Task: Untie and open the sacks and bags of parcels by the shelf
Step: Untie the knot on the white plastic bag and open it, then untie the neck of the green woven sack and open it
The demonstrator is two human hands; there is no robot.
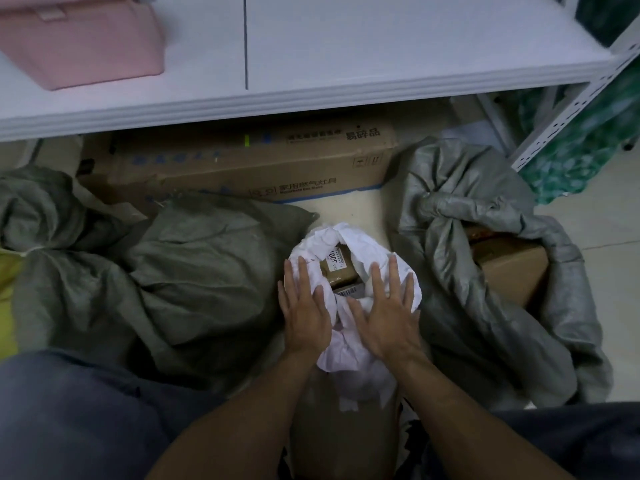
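Note:
A white plastic bag [346, 237] stands open on the floor in front of me, with brown labelled parcels [337, 268] showing in its mouth. My left hand [304, 313] lies flat on the bag's left rim, fingers straight. My right hand [389, 313] presses flat on the right rim, fingers spread. A dark green woven sack [194, 271] lies to the left, tied shut with a cord at its neck [33, 250]. A grey woven sack [467, 209] on the right is open, with a cardboard box [509, 268] inside it.
A white shelf board [346, 81] spans the top, with a pink box [79, 39] on it. A long cardboard carton [242, 164] lies under the shelf. The perforated shelf post [568, 119] stands at the right, green patterned bags [588, 150] behind it. My knees frame the bottom.

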